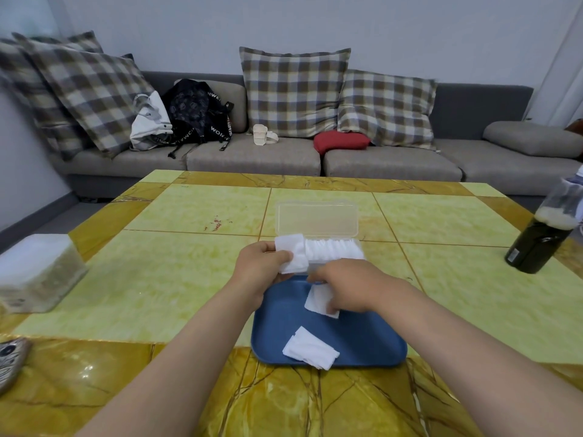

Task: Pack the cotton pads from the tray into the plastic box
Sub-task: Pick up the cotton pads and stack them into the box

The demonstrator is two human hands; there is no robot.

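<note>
Blue rectangular tray (362,342) with rounded corners, flat on the surface. Just beyond its far rim, clear plastic box (317,222), lid swung up and back, open. Inside, row of white cotton pads (334,251) on edge, packed side by side. At the box's left end, small stack of pads (291,253) pinched in the left hand (262,266). On the tray, single pad (317,302) gripped by the right hand (347,285); loose bunch of pads (310,348) lying near the front rim.
</note>
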